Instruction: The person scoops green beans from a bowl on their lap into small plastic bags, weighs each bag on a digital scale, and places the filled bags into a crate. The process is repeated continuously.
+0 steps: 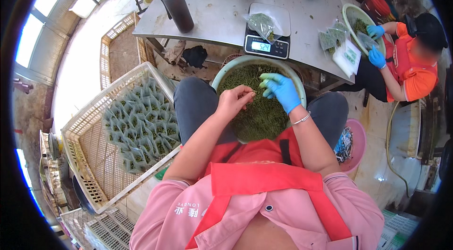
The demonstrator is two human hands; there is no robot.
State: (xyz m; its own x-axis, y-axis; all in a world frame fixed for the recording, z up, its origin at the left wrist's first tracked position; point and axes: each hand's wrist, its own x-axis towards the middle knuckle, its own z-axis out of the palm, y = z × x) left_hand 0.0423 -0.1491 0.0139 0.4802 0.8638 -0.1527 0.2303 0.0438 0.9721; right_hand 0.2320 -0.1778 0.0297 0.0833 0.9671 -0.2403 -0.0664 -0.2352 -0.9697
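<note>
A large round basin (pixel 221 73) of small green peppercorn-like berries (pixel 262 119) stands between the knees. Over its left part is my bare left hand (pixel 235 101), thumb and fingertips drawn together; whether something small is between them cannot be told. My right hand (pixel 281 90), in a blue glove with green-stained fingertips, hovers above the berries with its fingers bent and apart, holding nothing visible. Beyond the basin, a clear plastic bag of green berries (pixel 262 25) lies on a digital kitchen scale (pixel 267 47) with its display lit, at the metal table's near edge.
A plastic crate (pixel 83 161) at left holds many filled bags (pixel 141 126). The metal table (pixel 216 13) bears a dark bottle (pixel 177 6), filled bags (pixel 329 39) and a stack of plastic bags (pixel 347 57). A co-worker (pixel 407 55) handles a bag over another basin (pixel 348 11). A pink basin (pixel 359 144) stands right.
</note>
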